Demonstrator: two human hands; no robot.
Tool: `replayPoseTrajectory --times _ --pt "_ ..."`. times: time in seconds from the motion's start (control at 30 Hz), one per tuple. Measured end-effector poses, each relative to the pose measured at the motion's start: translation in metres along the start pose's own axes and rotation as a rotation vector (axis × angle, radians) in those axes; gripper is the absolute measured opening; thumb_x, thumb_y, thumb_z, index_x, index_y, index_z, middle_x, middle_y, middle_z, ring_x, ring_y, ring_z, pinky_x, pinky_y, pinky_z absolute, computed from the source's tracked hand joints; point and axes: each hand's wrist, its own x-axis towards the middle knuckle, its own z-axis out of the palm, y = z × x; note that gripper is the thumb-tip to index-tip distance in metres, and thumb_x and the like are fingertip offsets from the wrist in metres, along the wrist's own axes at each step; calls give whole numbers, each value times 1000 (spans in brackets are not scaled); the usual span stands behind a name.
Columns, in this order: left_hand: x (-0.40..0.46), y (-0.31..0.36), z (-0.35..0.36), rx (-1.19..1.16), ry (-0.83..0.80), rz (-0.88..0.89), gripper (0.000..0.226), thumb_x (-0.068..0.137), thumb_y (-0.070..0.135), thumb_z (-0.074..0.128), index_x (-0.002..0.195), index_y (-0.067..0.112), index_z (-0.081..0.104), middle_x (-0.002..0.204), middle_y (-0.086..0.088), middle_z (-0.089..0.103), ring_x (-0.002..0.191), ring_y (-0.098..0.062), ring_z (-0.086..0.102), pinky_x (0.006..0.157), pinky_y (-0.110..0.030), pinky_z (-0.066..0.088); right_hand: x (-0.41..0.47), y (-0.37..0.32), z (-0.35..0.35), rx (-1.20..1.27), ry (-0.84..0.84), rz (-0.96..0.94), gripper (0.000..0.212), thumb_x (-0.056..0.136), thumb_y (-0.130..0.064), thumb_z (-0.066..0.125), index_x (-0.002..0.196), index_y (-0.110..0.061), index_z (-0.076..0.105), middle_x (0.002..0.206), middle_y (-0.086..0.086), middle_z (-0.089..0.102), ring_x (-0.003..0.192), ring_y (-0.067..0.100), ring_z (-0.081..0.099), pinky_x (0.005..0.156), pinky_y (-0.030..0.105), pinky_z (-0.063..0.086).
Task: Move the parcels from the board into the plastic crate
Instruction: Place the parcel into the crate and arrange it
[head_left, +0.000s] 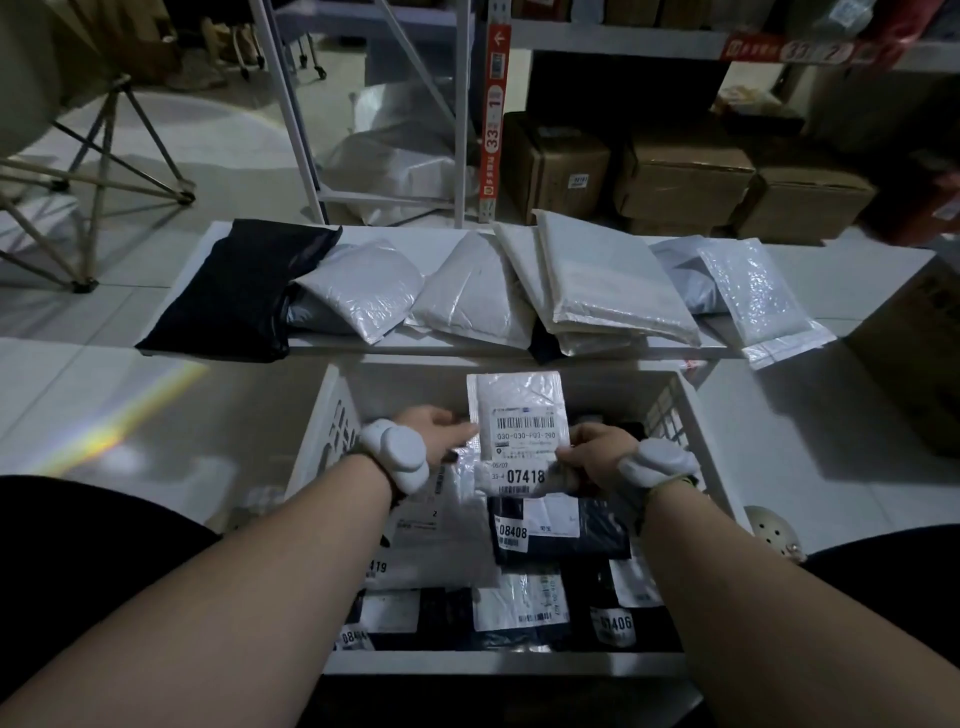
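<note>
Head view, looking down over the plastic crate (691, 415). Holding a small white parcel (517, 415) upright above the crate's twelve-o'clock end, label turned up toward the camera, probably for reading the barcode and the number 07418 before dropping it in. Left hand (434, 434) pinching the parcel's nine-o'clock edge; right hand (597, 449) gripping its lower corner at about four o'clock, fingers curled round the plastic. Keeping the parcel steady between both hands and clear of the pile below. Lying flat inside the crate: labelled parcels, black and white, overlapping, labels up. Waiting on the board (457, 241) at twelve o'clock: a black bag (234, 296) at the ten-o'clock end, grey and white mailers in the middle, a bubble mailer (763, 296) at two o'clock, overhanging the edge. Hiding the fingertips behind the parcel, so exact contact underneath hard to tell. Cutting off the crate's near corners under the forearms. Blurring most small label print in the dim light.
</note>
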Motion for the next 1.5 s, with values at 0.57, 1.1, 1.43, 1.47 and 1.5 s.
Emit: replayPoseTrajectory --times 0.57,1.1,1.43,1.47,1.5 --pt "40 8 94 -120 -221 -246 24 96 6 46 76 18 46 70 -5 55 43 -10 54 50 -19 39 18 46 -41 -519 151 158 42 92 -23 56 133 -16 49 133 0 56 123 20 52 97 23 40" --pt "100 32 169 -257 -305 -346 47 91 51 49 108 9 62 98 -5 62 85 -19 58 64 -25 45 82 70 -58 -566 394 161 43 93 -3 38 133 -19 40 137 15 41 123 35 45 98 44 39" --pt "113 22 174 -313 -343 -345 49 88 62 44 94 15 59 95 -4 49 88 -19 48 62 -25 36 91 82 -50 -671 328 107 41 97 -10 27 136 -18 38 147 9 33 126 32 42 96 39 36" --pt "115 21 174 -304 -352 -349 48 90 60 42 96 15 59 97 -4 52 90 -20 49 63 -25 37 90 83 -48 -651 322 97 41 98 -15 28 137 -20 37 148 8 32 126 31 42 95 38 36" --pt "117 19 174 -303 -349 -357 45 92 56 41 93 15 59 96 -3 55 88 -20 52 64 -25 40 89 83 -47 -641 312 59 39 98 -17 32 136 -20 39 147 7 31 126 31 42 94 37 35"
